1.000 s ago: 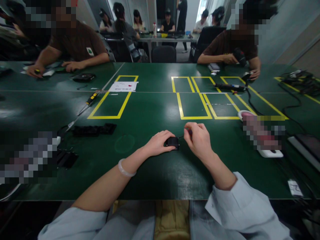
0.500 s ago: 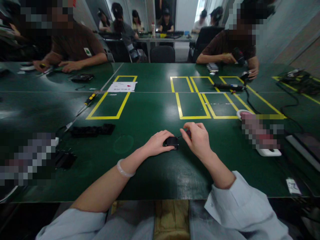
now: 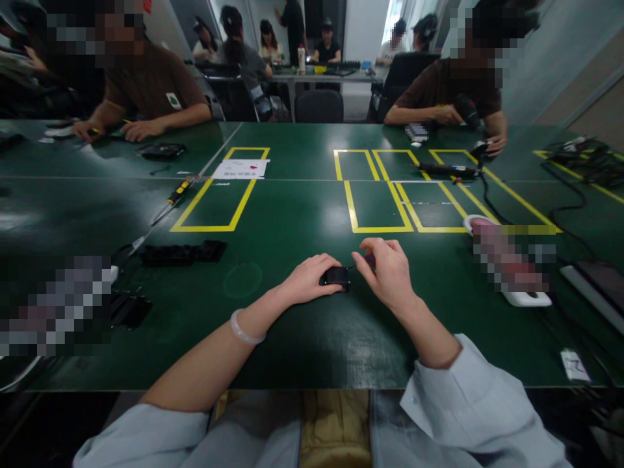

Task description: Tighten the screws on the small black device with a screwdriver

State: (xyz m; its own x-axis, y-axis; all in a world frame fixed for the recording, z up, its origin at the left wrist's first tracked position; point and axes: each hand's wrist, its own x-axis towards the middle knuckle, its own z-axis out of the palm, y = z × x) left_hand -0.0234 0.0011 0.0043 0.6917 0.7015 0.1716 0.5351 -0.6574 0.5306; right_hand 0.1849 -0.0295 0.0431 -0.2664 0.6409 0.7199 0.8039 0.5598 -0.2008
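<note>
My left hand is closed around a small black box-shaped part on the green table, thumb along its near side and fingers over the far side. At the right of that part, my right hand pinches the dark handle of a screwdriver. Its thin shaft runs left, with the tip at the part's upper right edge. Whether the tip sits in a screw is too small to tell.
Black strip-like parts and more black pieces lie to the left. A yellow-black screwdriver and a paper sheet are farther off. Blurred-out devices flank both sides. Two people work opposite, one with a power tool.
Both hands keep their hold on the black part and the screwdriver, with hardly any movement. The whole view has shifted slightly. A standing person now shows at the back.
</note>
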